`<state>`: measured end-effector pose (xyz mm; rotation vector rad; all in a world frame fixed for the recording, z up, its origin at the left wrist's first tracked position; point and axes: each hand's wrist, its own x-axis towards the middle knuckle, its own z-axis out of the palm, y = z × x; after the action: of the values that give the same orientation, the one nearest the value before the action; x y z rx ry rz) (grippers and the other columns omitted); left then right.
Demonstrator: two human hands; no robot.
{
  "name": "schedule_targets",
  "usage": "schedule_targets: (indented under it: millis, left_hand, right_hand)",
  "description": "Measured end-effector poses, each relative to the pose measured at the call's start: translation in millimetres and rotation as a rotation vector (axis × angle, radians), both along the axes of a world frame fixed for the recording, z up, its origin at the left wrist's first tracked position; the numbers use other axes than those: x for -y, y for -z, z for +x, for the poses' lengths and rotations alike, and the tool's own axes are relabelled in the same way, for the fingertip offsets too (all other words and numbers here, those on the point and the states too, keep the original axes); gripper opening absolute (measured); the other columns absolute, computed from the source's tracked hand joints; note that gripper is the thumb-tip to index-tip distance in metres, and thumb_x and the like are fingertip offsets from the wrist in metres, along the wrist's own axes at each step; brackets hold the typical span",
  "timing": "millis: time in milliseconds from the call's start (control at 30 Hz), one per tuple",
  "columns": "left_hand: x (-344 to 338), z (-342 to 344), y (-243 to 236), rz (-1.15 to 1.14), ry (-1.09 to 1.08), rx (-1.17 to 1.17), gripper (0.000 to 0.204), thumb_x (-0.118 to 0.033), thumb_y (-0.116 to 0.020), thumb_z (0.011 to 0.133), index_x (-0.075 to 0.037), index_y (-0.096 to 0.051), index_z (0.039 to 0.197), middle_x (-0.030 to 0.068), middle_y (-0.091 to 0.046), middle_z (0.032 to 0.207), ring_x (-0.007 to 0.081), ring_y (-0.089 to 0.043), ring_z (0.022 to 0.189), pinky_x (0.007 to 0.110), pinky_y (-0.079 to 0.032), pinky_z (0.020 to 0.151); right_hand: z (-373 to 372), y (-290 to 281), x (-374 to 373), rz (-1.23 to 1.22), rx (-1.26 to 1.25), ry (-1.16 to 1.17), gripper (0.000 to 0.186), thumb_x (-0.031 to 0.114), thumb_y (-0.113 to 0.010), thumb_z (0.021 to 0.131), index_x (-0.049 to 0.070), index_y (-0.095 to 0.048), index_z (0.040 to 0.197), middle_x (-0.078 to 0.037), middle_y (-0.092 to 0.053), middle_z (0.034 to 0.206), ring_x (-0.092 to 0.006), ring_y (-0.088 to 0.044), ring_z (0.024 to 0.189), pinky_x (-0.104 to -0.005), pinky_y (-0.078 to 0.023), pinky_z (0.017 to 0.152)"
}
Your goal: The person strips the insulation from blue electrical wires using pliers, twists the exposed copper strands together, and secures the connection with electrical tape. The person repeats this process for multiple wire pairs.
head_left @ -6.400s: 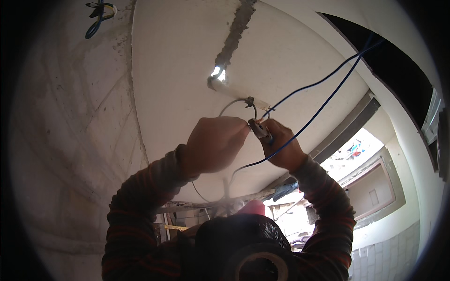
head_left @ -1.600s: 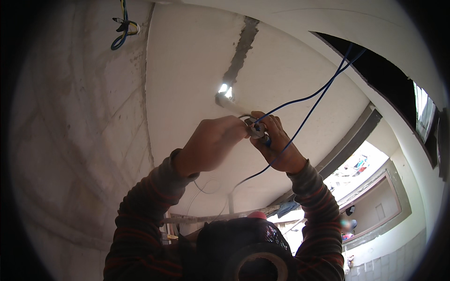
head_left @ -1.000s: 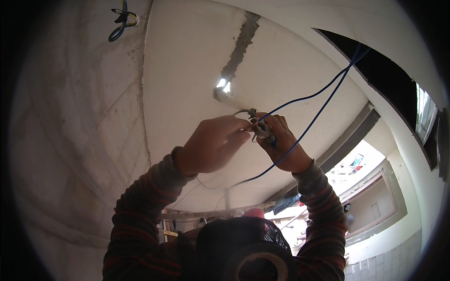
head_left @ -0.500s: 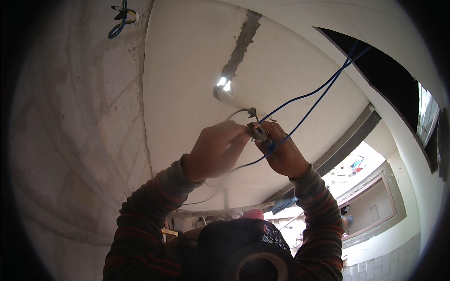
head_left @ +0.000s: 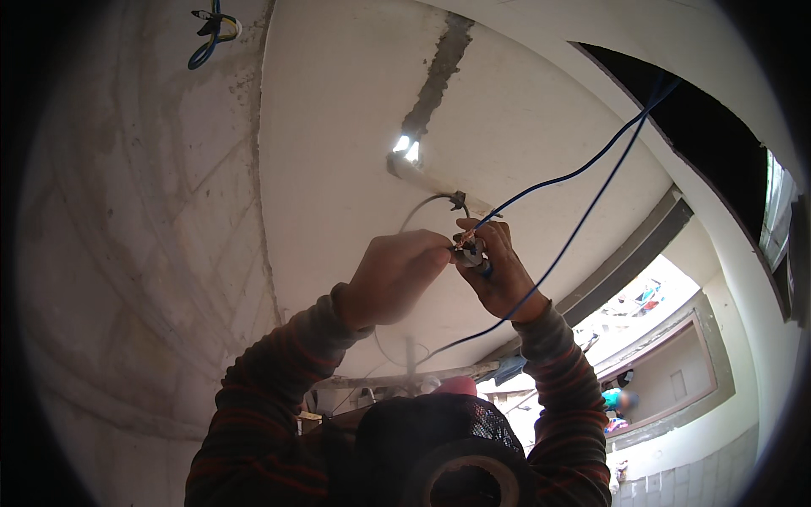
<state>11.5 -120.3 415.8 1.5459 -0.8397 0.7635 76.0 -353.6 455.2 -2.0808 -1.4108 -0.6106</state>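
Blue wire (head_left: 591, 165) | pinched: left hand (head_left: 397, 275), right hand (head_left: 498, 270) | under ceiling (head_left: 338, 127)

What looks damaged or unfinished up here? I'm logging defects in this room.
A rough grey channel is cut into the white ceiling, unpatched, with a bright hole at its end. Blue wires hang loose to both hands. A wire coil dangles from the ceiling's far corner.

Both hands dropped a bit vs. a sec ago. Left hand (head_left: 395, 279) closed in on the right hand (head_left: 500, 270) (fingertips now meeting at the blue wire (head_left: 583, 221) ends).
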Motion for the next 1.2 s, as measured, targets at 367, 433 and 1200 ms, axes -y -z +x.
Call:
schedule_targets:
  millis: [367, 433, 1200]
  left_hand:
    - [-13, 4, -1, -0.224, 0.574, -0.399, 0.021, -0.012, -0.056, 0.112, 0.004, -0.070, 0.109, 0.0006, -0.057, 0.077, 0.0066, -0.040, 0.061, 0.030, -0.034, 0.057]
    - [-16, 2, -5, -0.147, 0.461, -0.386, 0.022, -0.012, -0.056, 0.112, 0.003, -0.071, 0.106, 0.0006, -0.058, 0.076, 0.0069, -0.043, 0.061, 0.030, -0.036, 0.057]
    - [3, 18, -34, -0.227, 0.463, -0.488, 0.040, -0.035, -0.063, 0.117, 0.002, -0.074, 0.126, 0.0032, -0.065, 0.085, 0.0110, -0.055, 0.073, 0.031, -0.051, 0.067]
  right_hand:
    - [3, -6, -14, -0.071, -0.095, -0.034, 0.044, -0.005, -0.074, 0.096, -0.001, -0.058, 0.137, -0.019, -0.066, 0.128, -0.0409, -0.068, 0.115, -0.0464, -0.055, 0.099]
    - [3, -6, -17, -0.070, -0.124, -0.038, 0.040, -0.004, -0.073, 0.097, 0.000, -0.059, 0.134, -0.018, -0.069, 0.123, -0.0413, -0.070, 0.109, -0.0462, -0.057, 0.095]
    - [-18, 128, 19, 0.391, -0.619, 0.383, 0.051, 0.012, -0.066, 0.112, -0.001, -0.051, 0.158, -0.012, -0.071, 0.118, -0.0229, -0.072, 0.097, -0.0377, -0.057, 0.094]
